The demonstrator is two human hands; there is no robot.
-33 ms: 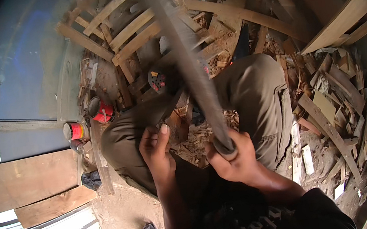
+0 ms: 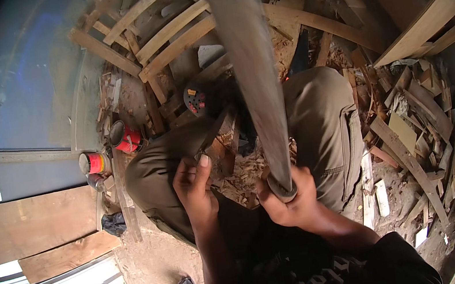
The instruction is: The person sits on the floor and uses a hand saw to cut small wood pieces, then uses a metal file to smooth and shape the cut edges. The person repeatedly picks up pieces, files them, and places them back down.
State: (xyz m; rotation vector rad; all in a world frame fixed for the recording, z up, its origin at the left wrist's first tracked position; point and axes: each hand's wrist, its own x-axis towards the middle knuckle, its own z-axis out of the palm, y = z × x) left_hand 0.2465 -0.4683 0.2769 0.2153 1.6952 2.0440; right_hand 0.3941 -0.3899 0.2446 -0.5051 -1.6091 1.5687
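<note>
My right hand (image 2: 287, 197) is closed round the lower end of a long, grey-brown, blade-shaped tool (image 2: 256, 74). The tool points up and away, widens toward the top of the view and is blurred by motion; its exact kind is unclear. To the left, my left hand (image 2: 195, 190) is closed beside my left knee, thumb up and fingers curled. A dark strip and a brown piece of wood (image 2: 224, 153) lie just beyond its fingertips; whatever it grips is hidden. Wood chips (image 2: 239, 184) cover the ground between my legs.
Two red cans (image 2: 125, 137) stand left of my left knee. A slatted wooden frame (image 2: 174, 50) lies ahead. Scrap boards (image 2: 411, 168) are heaped at the right. A rounded grey object with red dots (image 2: 195, 101) is beyond my left leg.
The upper part of the blade-shaped tool has swung to the right and appears broader, more upright. My right hand has barely shifted; my left hand keeps its place.
</note>
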